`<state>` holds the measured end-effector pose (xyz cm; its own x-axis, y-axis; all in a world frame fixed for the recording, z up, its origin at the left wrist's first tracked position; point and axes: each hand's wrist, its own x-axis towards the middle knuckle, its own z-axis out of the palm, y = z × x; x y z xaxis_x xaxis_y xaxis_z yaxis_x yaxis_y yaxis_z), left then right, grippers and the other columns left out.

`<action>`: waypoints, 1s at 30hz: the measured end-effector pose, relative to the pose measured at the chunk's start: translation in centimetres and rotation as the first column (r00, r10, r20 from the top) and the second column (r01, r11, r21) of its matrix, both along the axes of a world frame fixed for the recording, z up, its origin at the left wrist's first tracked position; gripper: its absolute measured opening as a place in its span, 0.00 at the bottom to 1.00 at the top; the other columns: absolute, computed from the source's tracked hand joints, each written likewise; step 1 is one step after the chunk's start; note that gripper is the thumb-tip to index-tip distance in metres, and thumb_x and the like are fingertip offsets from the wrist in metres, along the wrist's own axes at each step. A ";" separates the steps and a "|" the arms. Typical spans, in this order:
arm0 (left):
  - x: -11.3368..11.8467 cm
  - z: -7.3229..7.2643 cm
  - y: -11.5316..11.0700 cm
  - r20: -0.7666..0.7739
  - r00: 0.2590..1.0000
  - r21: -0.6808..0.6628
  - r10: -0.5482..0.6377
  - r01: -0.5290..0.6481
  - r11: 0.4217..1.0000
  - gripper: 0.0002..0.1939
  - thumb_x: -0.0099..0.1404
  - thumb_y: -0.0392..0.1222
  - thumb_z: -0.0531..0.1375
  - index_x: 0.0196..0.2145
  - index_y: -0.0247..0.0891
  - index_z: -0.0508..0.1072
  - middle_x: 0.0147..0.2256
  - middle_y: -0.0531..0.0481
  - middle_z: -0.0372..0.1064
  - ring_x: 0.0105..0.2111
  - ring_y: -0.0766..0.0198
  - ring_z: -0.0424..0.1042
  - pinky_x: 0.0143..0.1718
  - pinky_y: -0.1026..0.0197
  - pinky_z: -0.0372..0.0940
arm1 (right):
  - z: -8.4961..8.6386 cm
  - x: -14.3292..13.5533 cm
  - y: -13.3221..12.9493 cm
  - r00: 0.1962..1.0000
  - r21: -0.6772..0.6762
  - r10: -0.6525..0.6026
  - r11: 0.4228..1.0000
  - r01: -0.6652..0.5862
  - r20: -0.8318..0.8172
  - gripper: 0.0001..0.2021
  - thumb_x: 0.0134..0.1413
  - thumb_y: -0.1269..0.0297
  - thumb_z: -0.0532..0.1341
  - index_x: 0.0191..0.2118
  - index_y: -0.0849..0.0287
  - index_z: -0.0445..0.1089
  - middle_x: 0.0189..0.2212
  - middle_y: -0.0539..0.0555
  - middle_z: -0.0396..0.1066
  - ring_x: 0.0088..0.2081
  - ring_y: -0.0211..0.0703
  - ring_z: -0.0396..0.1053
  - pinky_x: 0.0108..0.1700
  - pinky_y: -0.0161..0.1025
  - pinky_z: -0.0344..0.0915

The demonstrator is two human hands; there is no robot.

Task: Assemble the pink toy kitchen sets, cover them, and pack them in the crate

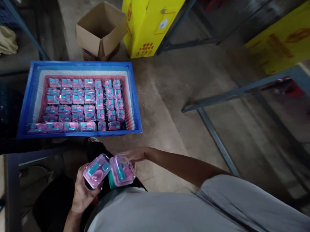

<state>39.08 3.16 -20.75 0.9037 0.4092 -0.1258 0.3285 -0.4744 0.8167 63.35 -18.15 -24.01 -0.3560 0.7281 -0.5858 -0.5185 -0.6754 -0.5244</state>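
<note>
My left hand point(82, 194) is closed around a small clear-lidded plastic box point(97, 171) with pink and teal pieces inside. My right hand point(136, 154) grips a second box of the same kind point(123, 171), its thumb over the lid. The two boxes meet or nearly meet at their near corners, in front of my body. Beyond them stands a blue plastic crate point(137, 106), lined in white and red, with rows of similar boxes point(77, 95) packed inside. The undersides of both held boxes are mostly hidden.
An open cardboard carton point(116, 29) stands behind the crate, beside a tall yellow box point(140, 33). Another yellow box point(283, 41) is at the right above a grey metal frame point(219, 143). A table edge point(12, 199) runs along the lower left. Crumpled brown paper point(0, 41) lies upper left.
</note>
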 end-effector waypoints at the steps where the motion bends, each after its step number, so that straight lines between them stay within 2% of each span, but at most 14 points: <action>1: 0.1 0.2 -0.1 -0.003 1.000 -0.014 0.002 -0.002 1.000 0.36 0.54 0.46 0.70 0.57 0.41 0.63 0.52 0.42 0.71 0.51 0.48 0.74 0.55 0.46 0.70 | 0.0 -0.1 0.0 1.000 -0.002 -0.007 1.000 0.007 0.017 0.38 0.44 0.46 0.71 0.60 0.54 0.66 0.52 0.60 0.71 0.42 0.46 0.75 0.36 0.41 0.76; 5: 0.6 0.7 0.1 0.025 1.000 -0.047 -0.007 0.008 0.999 0.35 0.54 0.44 0.69 0.58 0.41 0.63 0.53 0.39 0.70 0.53 0.46 0.73 0.54 0.43 0.70 | 0.5 0.5 0.7 0.990 0.051 -0.061 0.997 0.055 0.125 0.35 0.44 0.48 0.71 0.58 0.58 0.69 0.51 0.59 0.72 0.44 0.45 0.73 0.43 0.40 0.74; 9: 1.5 0.5 1.2 0.125 0.991 0.039 0.044 -0.049 0.998 0.35 0.54 0.43 0.69 0.58 0.41 0.64 0.53 0.39 0.70 0.53 0.47 0.73 0.55 0.43 0.70 | 0.7 2.0 2.6 0.985 0.145 -0.067 0.988 0.044 0.160 0.38 0.41 0.45 0.72 0.57 0.59 0.70 0.51 0.58 0.73 0.50 0.47 0.71 0.55 0.44 0.68; 12: 2.3 -0.1 2.3 0.223 0.942 0.061 0.249 -0.269 0.961 0.36 0.54 0.46 0.71 0.57 0.39 0.64 0.51 0.39 0.71 0.50 0.48 0.74 0.52 0.45 0.71 | 0.1 3.6 4.3 0.978 0.121 -0.126 0.987 0.107 0.165 0.39 0.40 0.43 0.71 0.57 0.59 0.69 0.48 0.58 0.74 0.49 0.50 0.72 0.55 0.48 0.67; 15: 2.9 -1.1 3.6 0.279 0.825 0.038 0.491 -0.521 0.853 0.37 0.52 0.50 0.72 0.56 0.39 0.65 0.48 0.40 0.72 0.47 0.49 0.76 0.49 0.45 0.73 | -0.6 6.1 6.4 0.925 -0.002 -0.242 0.967 0.253 0.292 0.32 0.50 0.41 0.64 0.54 0.59 0.69 0.46 0.61 0.74 0.45 0.52 0.74 0.49 0.48 0.70; 17: 3.1 -2.2 4.4 0.288 0.768 0.026 0.572 -0.604 0.797 0.37 0.50 0.50 0.73 0.55 0.39 0.66 0.47 0.40 0.73 0.47 0.48 0.76 0.49 0.44 0.73 | -0.8 8.2 8.9 0.868 -0.062 -0.325 0.926 0.373 0.375 0.29 0.58 0.39 0.56 0.53 0.58 0.70 0.45 0.62 0.74 0.43 0.51 0.74 0.45 0.48 0.71; 20: 3.6 -4.4 5.8 0.270 0.752 -0.019 0.601 -0.620 0.784 0.37 0.50 0.50 0.73 0.55 0.40 0.66 0.49 0.40 0.72 0.48 0.47 0.75 0.51 0.41 0.72 | -0.8 10.9 15.1 0.791 -0.032 -0.531 0.824 0.565 0.303 0.27 0.66 0.40 0.45 0.53 0.54 0.68 0.43 0.58 0.74 0.40 0.48 0.75 0.43 0.48 0.73; 23: 4.9 -7.2 7.9 0.300 0.732 -0.050 0.612 -0.628 0.777 0.37 0.51 0.50 0.73 0.55 0.40 0.65 0.50 0.40 0.71 0.49 0.48 0.74 0.53 0.39 0.70 | -1.9 11.9 23.9 0.720 -0.040 -0.688 0.720 0.693 0.090 0.27 0.68 0.41 0.42 0.49 0.55 0.67 0.38 0.55 0.74 0.38 0.45 0.75 0.43 0.46 0.75; 25: 6.4 -8.8 9.6 0.369 0.673 -0.017 0.641 -0.685 0.728 0.37 0.51 0.50 0.73 0.55 0.38 0.65 0.49 0.40 0.70 0.49 0.48 0.74 0.54 0.39 0.69 | -3.6 11.5 30.4 0.672 -0.076 -0.740 0.670 0.738 0.008 0.26 0.68 0.41 0.43 0.46 0.56 0.67 0.35 0.53 0.73 0.36 0.44 0.74 0.41 0.45 0.75; 27: 7.8 -10.1 11.1 0.410 0.603 0.030 0.684 -0.758 0.651 0.37 0.52 0.50 0.72 0.55 0.38 0.64 0.49 0.39 0.70 0.49 0.48 0.73 0.54 0.39 0.68 | -5.8 10.4 36.7 0.628 -0.114 -0.778 0.626 0.772 -0.022 0.24 0.68 0.41 0.46 0.47 0.56 0.67 0.34 0.51 0.73 0.34 0.42 0.73 0.40 0.45 0.76; 29: 8.8 -11.0 12.2 0.407 0.568 0.076 0.715 -0.802 0.593 0.38 0.52 0.49 0.72 0.56 0.38 0.63 0.50 0.39 0.69 0.50 0.48 0.72 0.55 0.39 0.67 | -8.3 8.9 42.1 0.610 -0.154 -0.791 0.608 0.779 -0.039 0.23 0.66 0.41 0.50 0.48 0.56 0.66 0.33 0.50 0.73 0.33 0.41 0.72 0.39 0.46 0.76; 30: 9.1 -11.3 12.4 0.396 0.572 0.095 0.719 -0.804 0.587 0.38 0.52 0.49 0.73 0.56 0.38 0.63 0.50 0.39 0.68 0.51 0.48 0.72 0.56 0.39 0.67 | -9.5 8.1 44.4 0.613 -0.170 -0.789 0.610 0.774 -0.045 0.24 0.66 0.40 0.52 0.50 0.56 0.66 0.33 0.50 0.72 0.33 0.41 0.72 0.39 0.46 0.76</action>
<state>48.18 15.58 -32.10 0.2084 0.9365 0.2819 0.4354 -0.3470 0.8307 71.47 26.27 -33.49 0.2505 0.6844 -0.6847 -0.9249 -0.0398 -0.3782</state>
